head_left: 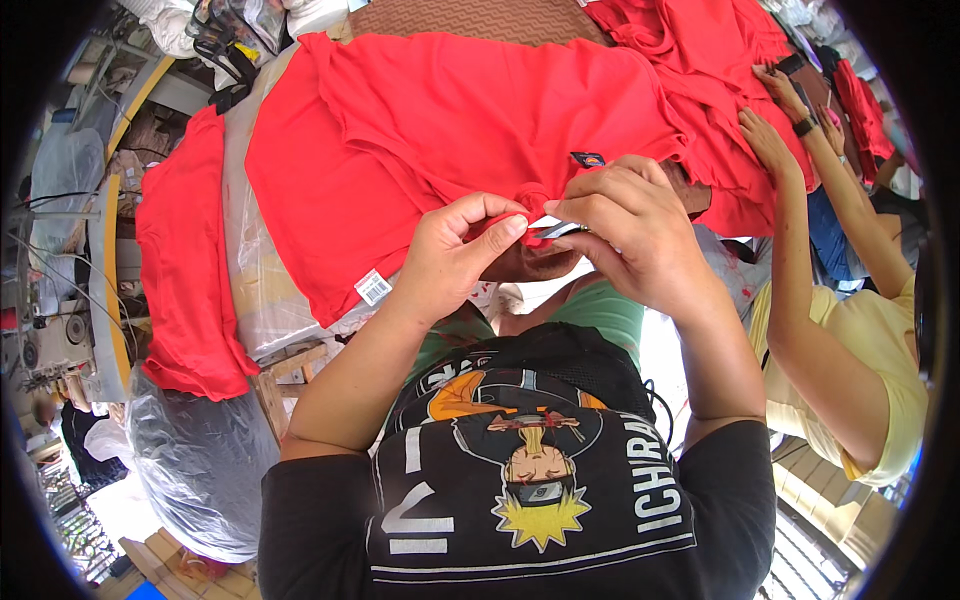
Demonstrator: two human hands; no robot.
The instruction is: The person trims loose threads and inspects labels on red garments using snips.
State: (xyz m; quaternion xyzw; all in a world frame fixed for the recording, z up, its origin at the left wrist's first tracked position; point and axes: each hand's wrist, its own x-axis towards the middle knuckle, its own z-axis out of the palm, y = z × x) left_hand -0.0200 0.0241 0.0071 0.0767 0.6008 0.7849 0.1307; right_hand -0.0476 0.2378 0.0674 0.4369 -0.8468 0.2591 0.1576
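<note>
A red garment [480, 120] is spread over the table in front of me, with a white barcode tag [373, 287] at its near left edge and a dark label [588, 159] close to my right hand. Thumb and forefinger of my left hand [460, 245] pinch a gathered fold of the red cloth. My right hand [640, 225] is closed round small metal thread snips [556, 230]. Their blades point left and touch or nearly touch the pinched fold. My right fingers cover the rest of the tool.
At the right a person in a yellow shirt [850, 370] handles more red cloth [730, 100]. Another red garment [185, 260] hangs over the left edge of a plastic-covered surface [262, 250]. Below it stands a large plastic-wrapped bundle [200, 470]. Machine parts [60, 340] and cables fill the far left.
</note>
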